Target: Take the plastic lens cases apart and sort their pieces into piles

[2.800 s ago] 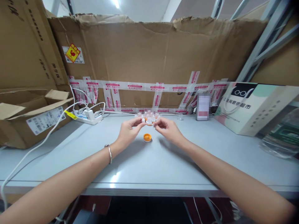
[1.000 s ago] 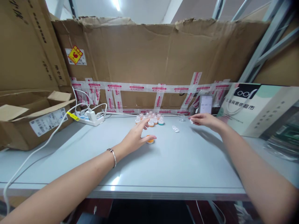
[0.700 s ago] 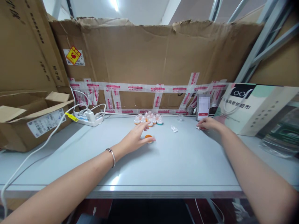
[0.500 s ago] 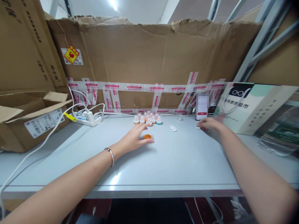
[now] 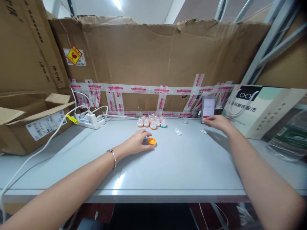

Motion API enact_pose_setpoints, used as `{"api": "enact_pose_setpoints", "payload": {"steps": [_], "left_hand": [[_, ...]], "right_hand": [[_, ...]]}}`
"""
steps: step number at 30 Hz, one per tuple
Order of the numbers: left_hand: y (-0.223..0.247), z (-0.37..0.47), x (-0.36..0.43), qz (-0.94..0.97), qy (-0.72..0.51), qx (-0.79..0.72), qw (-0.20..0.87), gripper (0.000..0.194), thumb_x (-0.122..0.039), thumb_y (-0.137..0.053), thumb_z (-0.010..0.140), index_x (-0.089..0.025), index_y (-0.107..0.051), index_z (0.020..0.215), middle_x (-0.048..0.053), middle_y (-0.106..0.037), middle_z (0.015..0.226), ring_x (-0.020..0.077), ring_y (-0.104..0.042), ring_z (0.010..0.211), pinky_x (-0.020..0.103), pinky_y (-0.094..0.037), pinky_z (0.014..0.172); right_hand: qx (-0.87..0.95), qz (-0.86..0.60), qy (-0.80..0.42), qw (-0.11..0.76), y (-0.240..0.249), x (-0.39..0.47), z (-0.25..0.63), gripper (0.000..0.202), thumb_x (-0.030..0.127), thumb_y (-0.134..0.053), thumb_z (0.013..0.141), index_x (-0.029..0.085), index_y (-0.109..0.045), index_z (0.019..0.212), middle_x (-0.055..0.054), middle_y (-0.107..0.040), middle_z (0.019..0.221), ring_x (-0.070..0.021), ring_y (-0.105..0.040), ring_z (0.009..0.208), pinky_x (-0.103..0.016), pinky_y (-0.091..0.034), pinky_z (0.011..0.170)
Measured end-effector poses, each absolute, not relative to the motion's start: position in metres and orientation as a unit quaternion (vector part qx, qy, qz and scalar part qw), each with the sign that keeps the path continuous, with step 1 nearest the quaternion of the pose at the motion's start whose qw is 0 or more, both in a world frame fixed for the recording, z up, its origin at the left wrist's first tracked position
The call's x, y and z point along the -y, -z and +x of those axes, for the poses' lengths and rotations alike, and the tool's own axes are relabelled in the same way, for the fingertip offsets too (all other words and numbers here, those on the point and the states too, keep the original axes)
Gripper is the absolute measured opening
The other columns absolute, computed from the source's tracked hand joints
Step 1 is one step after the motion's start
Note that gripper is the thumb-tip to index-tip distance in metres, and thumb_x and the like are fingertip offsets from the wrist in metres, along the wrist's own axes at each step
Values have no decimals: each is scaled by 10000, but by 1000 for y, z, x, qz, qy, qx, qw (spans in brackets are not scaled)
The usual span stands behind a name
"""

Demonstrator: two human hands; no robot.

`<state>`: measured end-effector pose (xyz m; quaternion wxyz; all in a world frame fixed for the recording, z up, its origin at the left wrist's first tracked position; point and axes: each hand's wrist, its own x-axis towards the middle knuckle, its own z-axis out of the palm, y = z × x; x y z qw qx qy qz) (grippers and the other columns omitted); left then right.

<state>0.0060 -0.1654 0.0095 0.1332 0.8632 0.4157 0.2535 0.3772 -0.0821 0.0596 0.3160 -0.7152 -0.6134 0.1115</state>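
An orange round cap (image 5: 152, 141), hollow side up, sits on the grey table between the thumb and fingers of my left hand (image 5: 136, 142). That hand is open, its fingers curved apart around the cap; whether the thumb touches it I cannot tell. My right hand (image 5: 217, 123) is in front of the lower part of a phone (image 5: 208, 108), fingertips pinched together; anything between them is too small to make out. Just below it lies a small white plastic piece (image 5: 203, 131). More white pieces (image 5: 178, 131) lie between the two hands.
Several clear-domed bottle tops (image 5: 153, 123) with orange and teal bases cluster at the back. A clear dome (image 5: 184, 120) stands near the phone. A power strip (image 5: 92, 121) and open carton (image 5: 31, 123) are left; a printed bag (image 5: 254, 111) and water bottle (image 5: 290, 134) are right.
My right hand has lifted off the white piece and moved up to the phone's lower edge. My left hand has shifted slightly down around the orange cap, which now shows more fully.
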Motion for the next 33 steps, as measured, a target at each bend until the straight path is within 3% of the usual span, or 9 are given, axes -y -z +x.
{"api": "enact_pose_setpoints", "payload": {"steps": [3, 6, 11, 15, 20, 28, 33], "left_hand": [[-8, 7, 163, 863, -258, -410, 146, 363, -449, -576, 734, -182, -588, 981, 61, -538, 949, 169, -522, 847, 298, -435, 762], [-8, 9, 162, 864, -270, -400, 148, 301, -411, -561, 755, -187, -601, 953, 53, -550, 915, 152, -520, 810, 278, -430, 740], [-4, 12, 161, 854, -282, -405, 164, 312, -434, -567, 737, -175, -597, 908, 37, -577, 848, 143, -526, 754, 252, -421, 677], [2, 14, 157, 846, -284, -420, 166, 331, -439, -607, 685, -158, -597, 857, 27, -560, 804, 139, -518, 721, 242, -410, 646], [4, 15, 156, 837, -281, -426, 195, 329, -411, -615, 664, -154, -603, 868, 23, -565, 797, 138, -516, 722, 238, -409, 647], [4, 16, 157, 843, -273, -410, 217, 241, -376, -569, 702, -148, -594, 777, -7, -543, 684, 111, -482, 628, 218, -374, 571], [1, 15, 159, 835, -278, -414, 233, 287, -320, -624, 656, -165, -604, 897, 28, -595, 844, 142, -529, 749, 247, -422, 674]], "right_hand": [[646, -666, -109, 357, -63, 92, 337, 279, 381, -541, 734, 146, -648, 839, -85, -642, 766, -142, -561, 659, -268, -405, 635], [733, -533, -178, 383, -55, 109, 280, 288, 414, -542, 733, 148, -637, 791, -66, -637, 760, -154, -559, 681, -282, -426, 657], [832, -385, -272, 293, -25, 135, 215, 371, 461, -603, 683, 161, -639, 899, -28, -610, 749, -126, -520, 646, -260, -418, 609], [841, -375, -300, 249, -10, 139, 205, 416, 450, -688, 592, 150, -640, 877, -10, -591, 698, -119, -509, 630, -236, -403, 572], [834, -372, -325, 245, -10, 137, 207, 375, 449, -679, 600, 137, -645, 805, -21, -617, 707, -118, -515, 623, -238, -408, 576], [805, -391, -326, 305, -14, 144, 204, 334, 408, -668, 607, 138, -654, 804, -32, -634, 726, -131, -550, 656, -246, -434, 606], [759, -440, -316, 361, -23, 138, 212, 385, 438, -644, 618, 128, -642, 848, -39, -613, 720, -128, -527, 625, -250, -418, 575]]}}
